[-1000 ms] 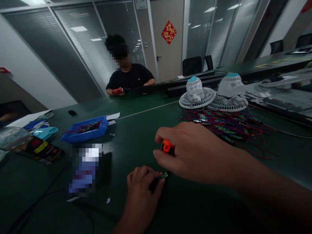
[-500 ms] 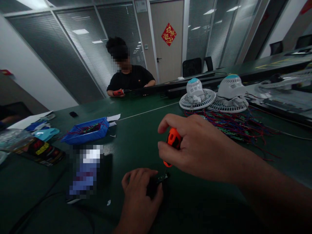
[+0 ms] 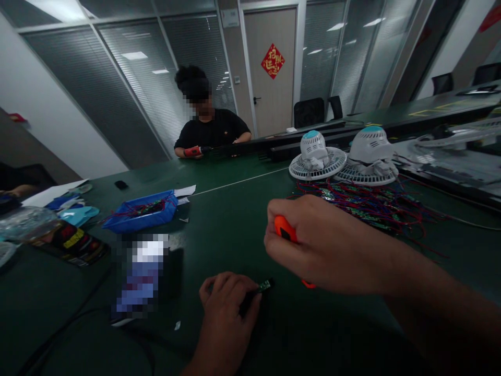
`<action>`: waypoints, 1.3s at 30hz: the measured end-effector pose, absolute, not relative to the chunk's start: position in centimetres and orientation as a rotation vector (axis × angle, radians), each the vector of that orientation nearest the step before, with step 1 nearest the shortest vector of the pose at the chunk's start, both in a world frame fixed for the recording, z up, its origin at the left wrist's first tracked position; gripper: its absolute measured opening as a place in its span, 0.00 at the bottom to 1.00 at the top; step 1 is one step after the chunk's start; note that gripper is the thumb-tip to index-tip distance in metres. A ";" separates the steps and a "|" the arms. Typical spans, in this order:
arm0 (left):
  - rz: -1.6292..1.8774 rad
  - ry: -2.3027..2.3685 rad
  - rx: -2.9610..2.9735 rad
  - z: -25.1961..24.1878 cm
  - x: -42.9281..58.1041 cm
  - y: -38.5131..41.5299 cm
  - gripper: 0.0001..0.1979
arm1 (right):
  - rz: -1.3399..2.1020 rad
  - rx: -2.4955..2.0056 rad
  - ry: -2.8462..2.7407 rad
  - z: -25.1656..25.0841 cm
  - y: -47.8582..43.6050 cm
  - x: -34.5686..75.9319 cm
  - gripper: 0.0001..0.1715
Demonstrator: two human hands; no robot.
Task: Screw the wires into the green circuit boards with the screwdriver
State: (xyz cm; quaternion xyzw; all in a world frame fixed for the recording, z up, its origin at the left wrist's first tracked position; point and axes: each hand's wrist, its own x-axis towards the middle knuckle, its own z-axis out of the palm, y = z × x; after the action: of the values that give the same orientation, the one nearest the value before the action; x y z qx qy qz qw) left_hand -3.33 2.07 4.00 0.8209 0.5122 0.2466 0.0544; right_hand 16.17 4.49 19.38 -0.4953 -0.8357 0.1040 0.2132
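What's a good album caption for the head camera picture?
Left hand holding a small green circuit board, right hand gripping an orange-and-black tool, above a green table.

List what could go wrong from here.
1. The orange tool in the right hand could slip and strike the left hand, which is close by.
2. The small green board could twist, since its end sticks out past the left fingertips.
3. The loose red and blue wires might snag on the right forearm.
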 end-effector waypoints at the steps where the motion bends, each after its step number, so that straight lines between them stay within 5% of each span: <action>1: 0.750 1.553 2.494 4.0 -3.3 2.1 0.06 | 0.292 -1.358 -2.344 19.2 4.5 16.2 0.08; 15: 0.798 1.537 2.438 3.9 -3.1 2.3 0.10 | 0.465 -1.294 -2.767 10.9 5.6 15.2 0.14; 26: 1.141 1.592 2.381 3.4 -2.0 1.4 0.13 | 0.344 -1.332 -2.854 10.5 7.2 14.6 0.14; 39: 1.220 1.382 2.590 1.1 -1.5 2.9 0.10 | 0.101 -1.508 -3.089 10.7 21.9 10.5 0.19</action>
State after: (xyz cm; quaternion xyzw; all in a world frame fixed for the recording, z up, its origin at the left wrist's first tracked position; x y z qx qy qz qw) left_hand -1.48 2.87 1.13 0.8145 0.4347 0.3837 -0.0189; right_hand 10.51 21.90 10.70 -0.4336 -0.8884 0.0290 -0.1480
